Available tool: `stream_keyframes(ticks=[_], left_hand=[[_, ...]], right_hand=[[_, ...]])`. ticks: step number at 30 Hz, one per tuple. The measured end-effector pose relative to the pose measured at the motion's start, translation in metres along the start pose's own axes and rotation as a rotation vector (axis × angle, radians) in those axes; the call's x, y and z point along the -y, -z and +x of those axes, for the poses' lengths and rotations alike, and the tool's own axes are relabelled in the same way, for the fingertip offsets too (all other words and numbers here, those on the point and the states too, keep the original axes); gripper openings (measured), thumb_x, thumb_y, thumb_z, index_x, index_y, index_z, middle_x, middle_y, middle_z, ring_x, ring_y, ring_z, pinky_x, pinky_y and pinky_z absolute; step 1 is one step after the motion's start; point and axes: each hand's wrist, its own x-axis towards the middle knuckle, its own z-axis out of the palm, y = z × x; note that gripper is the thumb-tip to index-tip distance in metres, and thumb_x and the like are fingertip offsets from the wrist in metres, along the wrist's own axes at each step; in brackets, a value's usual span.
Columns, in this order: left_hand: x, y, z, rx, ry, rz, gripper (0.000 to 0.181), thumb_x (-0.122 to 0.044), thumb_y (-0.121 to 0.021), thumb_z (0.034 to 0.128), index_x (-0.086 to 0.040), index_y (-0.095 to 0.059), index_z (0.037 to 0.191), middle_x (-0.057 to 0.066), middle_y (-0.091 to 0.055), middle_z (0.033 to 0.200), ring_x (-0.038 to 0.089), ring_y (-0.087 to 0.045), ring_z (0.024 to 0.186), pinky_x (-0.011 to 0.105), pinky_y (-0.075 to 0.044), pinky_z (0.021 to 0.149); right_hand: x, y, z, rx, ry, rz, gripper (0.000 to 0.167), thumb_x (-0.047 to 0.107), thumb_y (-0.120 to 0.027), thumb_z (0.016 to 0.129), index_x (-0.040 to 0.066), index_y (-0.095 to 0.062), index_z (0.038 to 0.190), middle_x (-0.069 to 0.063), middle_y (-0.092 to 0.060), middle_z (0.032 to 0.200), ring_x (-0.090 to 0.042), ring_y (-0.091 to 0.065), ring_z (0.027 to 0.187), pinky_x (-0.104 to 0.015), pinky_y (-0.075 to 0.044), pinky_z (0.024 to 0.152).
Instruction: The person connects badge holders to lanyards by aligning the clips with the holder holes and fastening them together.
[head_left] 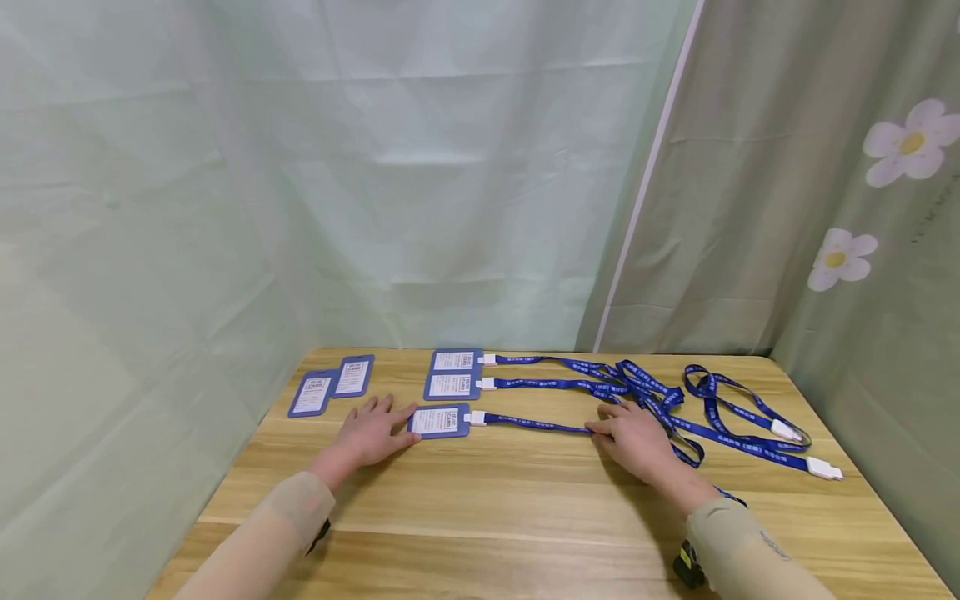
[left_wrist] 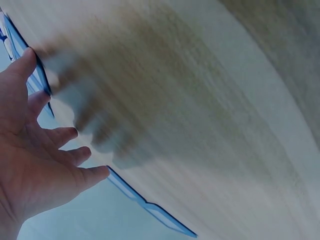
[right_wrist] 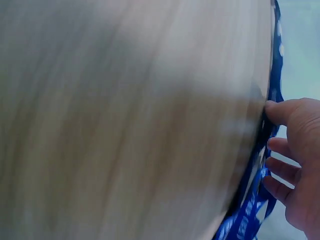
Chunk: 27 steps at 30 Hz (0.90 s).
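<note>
My left hand [head_left: 367, 433], fingers spread, touches the left edge of the nearest blue ID badge holder [head_left: 440, 421] with thumb and index finger. Its little finger comes close to another badge holder [left_wrist: 125, 186] in the left wrist view. A white clip [head_left: 477, 417] joins the nearest badge to a blue printed lanyard [head_left: 532, 423] stretched to the right. On that strap rests my right hand [head_left: 633, 437], thumb and fingertips touching it, fingers apart in the right wrist view. Two more badges with lanyards, one holder [head_left: 453, 386] and another [head_left: 457, 359], lie in a row behind.
Two badge holders without lanyards, one [head_left: 311, 393] and another [head_left: 353, 377], lie at the table's left. Tangled straps [head_left: 648, 387] sit beyond my right hand. Loose lanyards with white ends [head_left: 823, 468] spread over the right side. Curtains [head_left: 450, 183] hang behind the wooden table [head_left: 487, 517].
</note>
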Motion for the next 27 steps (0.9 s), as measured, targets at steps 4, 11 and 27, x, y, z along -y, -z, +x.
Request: stream_keyframes(ticks=[4,11,27], left_hand=[[-0.001,-0.003,-0.001,-0.005,0.0,-0.025,0.068,-0.054,-0.057,0.1012,-0.018,-0.044,0.157,0.032,-0.027,0.161,0.058,-0.021,0.146,0.075,-0.014,0.114],[-0.003,-0.006,-0.004,-0.049,-0.004,-0.063,0.07,-0.048,-0.057,0.1029,-0.015,-0.036,0.161,0.031,-0.025,0.162,0.055,-0.021,0.147,0.073,-0.014,0.115],[-0.029,-0.012,-0.027,-0.025,-0.182,0.029,0.06,-0.051,-0.047,0.1069,-0.015,-0.047,0.156,0.02,-0.035,0.161,0.046,-0.03,0.146,0.064,-0.02,0.119]], right_hand=[[-0.008,0.006,-0.009,0.004,0.003,-0.011,0.038,0.029,-0.075,0.094,0.017,-0.073,0.131,-0.016,-0.062,0.139,-0.045,-0.053,0.127,-0.068,-0.038,0.105],[-0.003,0.017,-0.036,-0.072,0.052,-0.01,0.039,0.032,-0.078,0.092,0.014,-0.075,0.126,-0.013,-0.067,0.13,-0.04,-0.057,0.121,-0.066,-0.042,0.101],[0.003,0.015,-0.057,-0.013,-0.069,-0.065,0.051,0.048,-0.062,0.101,0.007,-0.071,0.128,-0.014,-0.064,0.132,-0.041,-0.054,0.124,-0.068,-0.037,0.104]])
